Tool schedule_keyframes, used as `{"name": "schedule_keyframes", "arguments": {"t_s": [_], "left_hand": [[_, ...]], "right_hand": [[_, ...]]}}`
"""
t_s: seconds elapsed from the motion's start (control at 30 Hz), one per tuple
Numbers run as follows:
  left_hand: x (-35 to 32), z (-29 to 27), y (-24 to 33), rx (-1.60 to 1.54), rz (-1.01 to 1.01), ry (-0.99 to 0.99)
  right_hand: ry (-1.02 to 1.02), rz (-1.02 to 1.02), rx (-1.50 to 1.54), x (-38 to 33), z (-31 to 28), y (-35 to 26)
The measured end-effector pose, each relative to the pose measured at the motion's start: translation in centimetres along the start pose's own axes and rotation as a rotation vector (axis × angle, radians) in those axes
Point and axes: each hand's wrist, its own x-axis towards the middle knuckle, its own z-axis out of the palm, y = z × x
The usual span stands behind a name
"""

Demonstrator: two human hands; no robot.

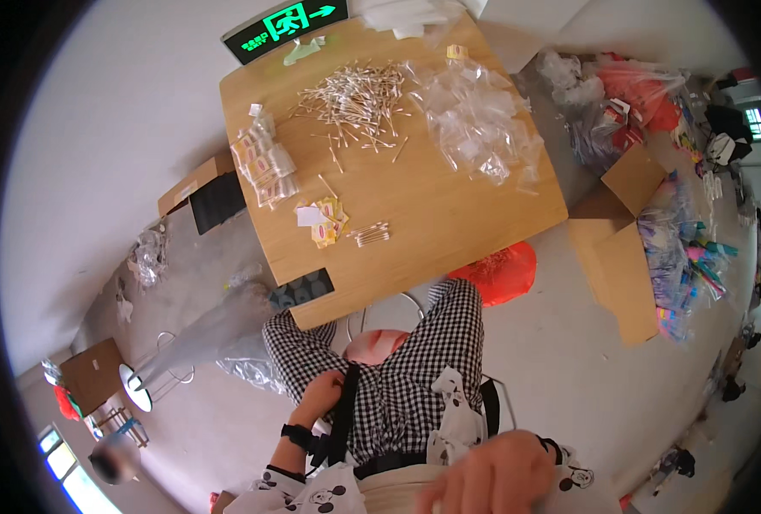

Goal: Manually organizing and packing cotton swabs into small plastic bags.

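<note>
My left hand (320, 396) lies over my lap with its fingers curled at a black strap (344, 415), which hides the fingertips. Close in front of me, my right hand (493, 476) is raised with bent fingers. It is partly blurred, and whatever it may hold is hidden. On the wooden table (432, 214), a big loose heap of cotton swabs (355, 98) lies toward the far side. A small row of cotton swabs (370, 234) sits nearer me, beside yellow-and-white printed cards (325, 224). Filled packs (265, 161) are stacked along the left edge.
Clear plastic bags (479, 120) pile up at the table's right. A green-lit exit sign (286, 27) stands at its far edge. Red plastic (500, 274) is below the near right edge. An open cardboard box (616, 248) and bagged goods (680, 248) stand on the right-hand floor.
</note>
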Motion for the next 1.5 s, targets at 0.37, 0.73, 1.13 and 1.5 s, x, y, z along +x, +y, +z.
{"name": "schedule_keyframes", "arguments": {"t_s": [0.37,0.73,1.13,1.5], "left_hand": [[7.8,-0.9,-0.8,0.222,0.129,-0.198],[6.4,3.2,-6.0,0.216,-0.091,-0.005],[1.5,5.2,-5.2,0.016,-0.293,0.336],[2.5,5.8,-4.6,0.179,-0.211,0.375]], "right_hand": [[1.678,0.578,-1.264,-35.3,-18.4,-6.0],[1.551,0.654,-2.010,-47.5,-43.7,-0.4],[1.270,1.470,-2.174,-49.0,-54.2,0.0],[1.760,0.389,-2.234,-55.9,-48.8,-0.8]]}}
